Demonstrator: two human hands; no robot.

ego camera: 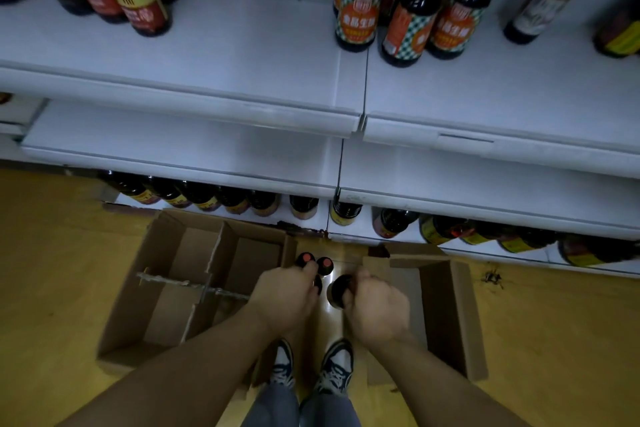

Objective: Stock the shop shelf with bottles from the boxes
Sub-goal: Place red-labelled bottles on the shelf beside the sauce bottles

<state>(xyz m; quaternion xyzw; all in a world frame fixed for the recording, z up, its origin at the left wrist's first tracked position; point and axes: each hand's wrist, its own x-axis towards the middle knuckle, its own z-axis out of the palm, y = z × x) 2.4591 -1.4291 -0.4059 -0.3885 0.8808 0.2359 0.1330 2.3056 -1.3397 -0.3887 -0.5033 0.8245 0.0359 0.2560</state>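
Observation:
My left hand (pixel 285 293) grips two dark bottles by their necks; their red caps (pixel 315 262) stick out past my fingers. My right hand (pixel 375 305) is curled round a third dark bottle (pixel 337 291), seen from its shoulder. Both hands hang low over the gap between two open cardboard boxes. The left box (pixel 166 288) has card dividers and its cells look empty. The right box (pixel 450 315) is partly hidden by my right arm. Above, the white shop shelf (pixel 242 55) holds dark sauce bottles (pixel 358 10) at the back.
A second white shelf (pixel 194 135) sits below the top one. The lowest shelf carries a row of dark bottles (pixel 207 198) at floor level. My feet in sneakers (pixel 311 367) stand between the boxes on the yellow floor (pixel 554 340).

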